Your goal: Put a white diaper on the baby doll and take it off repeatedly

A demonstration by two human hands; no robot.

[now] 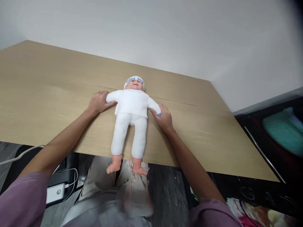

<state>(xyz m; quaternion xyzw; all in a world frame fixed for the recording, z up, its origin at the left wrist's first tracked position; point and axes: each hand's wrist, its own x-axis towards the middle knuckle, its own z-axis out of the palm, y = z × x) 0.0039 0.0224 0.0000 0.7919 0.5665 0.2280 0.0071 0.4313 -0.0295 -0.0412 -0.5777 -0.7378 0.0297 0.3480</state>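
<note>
A baby doll (132, 102) lies on its back on the wooden table (201, 126), head away from me. It wears a white long-sleeved top, white trousers and a white cap (134, 78) with blue lettering. Its bare feet stick out past the table's front edge. My left hand (99, 101) is closed around the end of the doll's sleeve on the left. On the other side, my right hand (164, 117) grips the opposite sleeve, where a bit of blue shows at the cuff. Both doll arms are spread outward.
Behind the table rises a pale wall (151, 34). Below on the left, a white power bank (55, 193) with a cable sits on a black seat. A clear plastic bag (137, 195) is at my lap. To the right are a teal item (284, 130) and colourful clutter (258, 212).
</note>
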